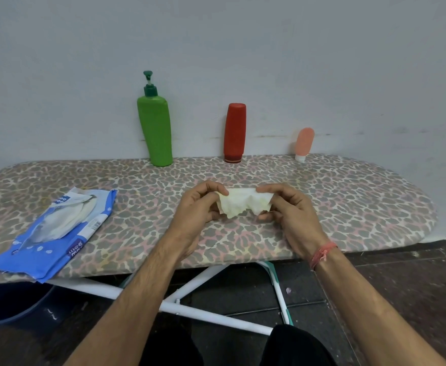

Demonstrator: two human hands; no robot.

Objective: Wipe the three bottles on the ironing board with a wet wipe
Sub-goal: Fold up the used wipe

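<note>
Holding a crumpled, pale yellowish wet wipe (pixel 244 205) stretched between both hands, I have it just above the middle of the leopard-print ironing board (pixel 335 196). My left hand (pixel 197 207) pinches the wipe's left edge between thumb and curled fingers, and my right hand (pixel 289 210), with a red thread band (pixel 322 253) around its wrist, pinches the right edge the same way, so both hands are closed on the wipe. The 3 bottles stand in a row along the far edge of the board against the grey wall, well apart from each other and from my hands: a tall green pump bottle (pixel 156 130) on the left, a red bottle (pixel 234 132) standing on its cap in the middle, and a small peach tube (pixel 304 143) on its white cap at the right. A blue wet-wipe packet (pixel 55 233) lies flat on the board's left end, its near corner overhanging the front edge.
</note>
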